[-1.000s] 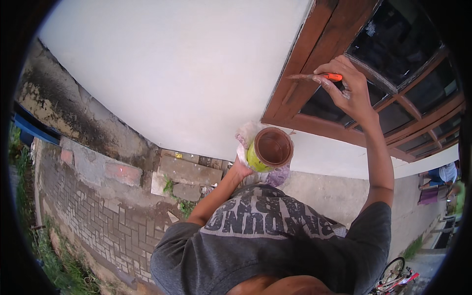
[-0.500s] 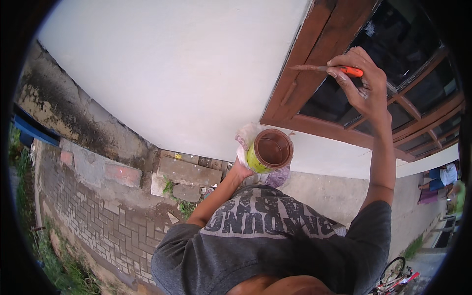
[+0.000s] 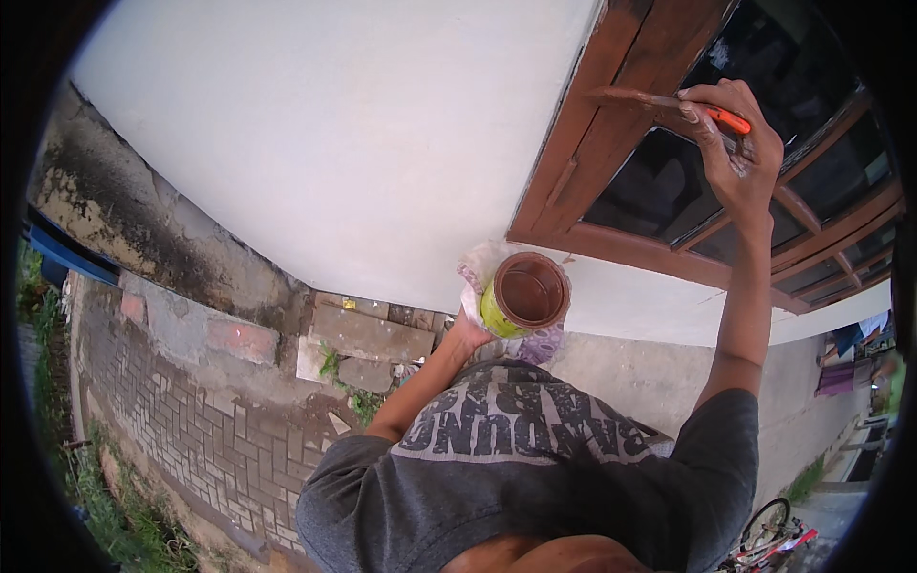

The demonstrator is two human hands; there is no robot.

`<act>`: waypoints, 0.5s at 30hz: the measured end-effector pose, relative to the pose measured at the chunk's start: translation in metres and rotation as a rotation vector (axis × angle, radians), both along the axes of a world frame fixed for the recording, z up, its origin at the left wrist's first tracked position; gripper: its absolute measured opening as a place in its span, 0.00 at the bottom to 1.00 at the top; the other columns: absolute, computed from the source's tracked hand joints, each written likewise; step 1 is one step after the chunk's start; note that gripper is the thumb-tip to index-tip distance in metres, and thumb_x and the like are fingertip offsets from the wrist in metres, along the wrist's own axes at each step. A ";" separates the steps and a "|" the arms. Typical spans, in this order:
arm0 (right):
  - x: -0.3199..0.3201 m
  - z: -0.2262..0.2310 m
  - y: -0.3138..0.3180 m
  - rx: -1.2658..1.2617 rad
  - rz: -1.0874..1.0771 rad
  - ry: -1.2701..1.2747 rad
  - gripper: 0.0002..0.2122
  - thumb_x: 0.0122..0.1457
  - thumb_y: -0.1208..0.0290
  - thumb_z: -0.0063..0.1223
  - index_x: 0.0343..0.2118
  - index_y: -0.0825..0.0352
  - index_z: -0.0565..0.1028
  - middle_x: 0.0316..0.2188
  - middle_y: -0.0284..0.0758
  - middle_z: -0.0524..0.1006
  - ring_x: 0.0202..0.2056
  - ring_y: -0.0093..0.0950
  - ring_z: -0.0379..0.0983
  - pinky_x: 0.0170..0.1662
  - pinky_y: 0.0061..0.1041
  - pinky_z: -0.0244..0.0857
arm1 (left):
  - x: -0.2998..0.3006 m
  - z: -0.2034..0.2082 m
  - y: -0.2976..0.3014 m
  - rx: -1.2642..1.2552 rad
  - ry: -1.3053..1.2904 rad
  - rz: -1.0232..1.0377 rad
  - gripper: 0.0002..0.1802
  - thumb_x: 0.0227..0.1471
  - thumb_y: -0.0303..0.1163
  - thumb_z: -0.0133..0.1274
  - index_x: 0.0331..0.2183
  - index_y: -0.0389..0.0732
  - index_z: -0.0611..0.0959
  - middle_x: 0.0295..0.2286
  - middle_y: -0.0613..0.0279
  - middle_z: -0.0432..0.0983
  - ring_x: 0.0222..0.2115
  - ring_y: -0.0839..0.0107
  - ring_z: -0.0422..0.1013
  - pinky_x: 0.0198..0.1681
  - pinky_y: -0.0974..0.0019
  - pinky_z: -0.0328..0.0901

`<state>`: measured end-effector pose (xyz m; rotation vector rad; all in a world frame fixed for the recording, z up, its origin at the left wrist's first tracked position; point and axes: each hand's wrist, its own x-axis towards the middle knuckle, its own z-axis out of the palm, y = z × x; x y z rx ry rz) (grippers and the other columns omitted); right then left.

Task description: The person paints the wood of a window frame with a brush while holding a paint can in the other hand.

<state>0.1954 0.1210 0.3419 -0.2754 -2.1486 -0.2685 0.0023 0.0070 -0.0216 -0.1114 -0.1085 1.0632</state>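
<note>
My right hand is raised and closed around the orange handle of a paintbrush. Brown paint coats the bristles, and their tip lies against the brown wooden window frame. Pale smears mark the fingers. Low in front of me, my left hand holds a yellow-green paint can with brown paint inside and round its rim. A patterned cloth or plastic wrap sits between that hand and the can, and most of the left fingers are hidden behind it.
A white wall borders the window, whose dark glass panes sit in brown bars. Stone slabs lie at the wall's foot, with brick paving beyond. At the right are a person and a bicycle.
My right hand has moved up and to the right, drawing the brush higher along the window frame. The left hand and the paint can have stayed almost still.
</note>
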 end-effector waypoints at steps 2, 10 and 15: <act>0.003 0.003 -0.008 0.035 0.009 0.004 0.06 0.50 0.77 0.62 0.32 0.68 0.78 0.23 0.34 0.77 0.27 0.25 0.69 0.29 0.21 0.63 | 0.001 0.005 -0.003 -0.091 0.145 0.044 0.40 0.58 0.63 0.27 0.55 0.43 0.68 0.54 0.51 0.65 0.54 0.52 0.64 0.55 0.39 0.59; -0.017 -0.066 0.004 -0.316 0.042 -0.275 0.08 0.48 0.76 0.62 0.32 0.67 0.77 0.26 0.35 0.74 0.30 0.29 0.66 0.33 0.27 0.61 | 0.002 0.015 0.001 -0.093 0.161 0.005 0.51 0.47 0.76 0.28 0.57 0.45 0.66 0.56 0.52 0.62 0.55 0.51 0.60 0.55 0.36 0.57; -0.016 -0.009 0.027 -0.212 0.033 -0.161 0.07 0.53 0.72 0.60 0.35 0.66 0.78 0.29 0.33 0.78 0.30 0.25 0.72 0.36 0.23 0.66 | 0.000 -0.003 0.000 -0.104 0.162 0.023 0.45 0.53 0.70 0.28 0.56 0.44 0.68 0.55 0.52 0.63 0.54 0.51 0.62 0.55 0.38 0.58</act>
